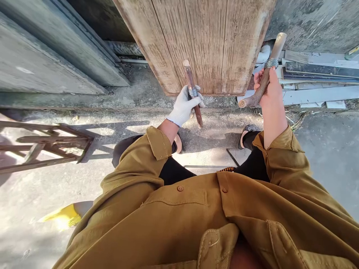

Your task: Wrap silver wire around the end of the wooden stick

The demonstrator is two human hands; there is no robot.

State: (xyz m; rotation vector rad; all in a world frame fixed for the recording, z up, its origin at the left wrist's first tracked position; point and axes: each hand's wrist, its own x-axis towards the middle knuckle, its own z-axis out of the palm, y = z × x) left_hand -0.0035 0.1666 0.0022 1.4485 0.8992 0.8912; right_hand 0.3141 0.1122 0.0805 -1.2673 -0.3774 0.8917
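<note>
My left hand (181,107), in a white knitted glove, is closed around a slim reddish-brown stick (190,77) with a pale upper end. Grey wire (192,92) is wound about the stick's middle, beside my fingers. My right hand (271,91) is bare and grips a thicker, slightly bent branch piece (258,92) with bark on its lower part. Several turns of wire (271,63) wrap that branch just above my fingertips. Both sticks are held up, apart from each other, near the bottom edge of a weathered wooden panel (206,45). Whether wire joins them I cannot tell.
A wooden frame like a stool or trestle (53,140) stands on the concrete floor at the left. Stacked boards and strips (319,93) lie along the wall at the right. Grey slabs (47,56) rise at upper left. Something yellow (66,216) sits low on the left.
</note>
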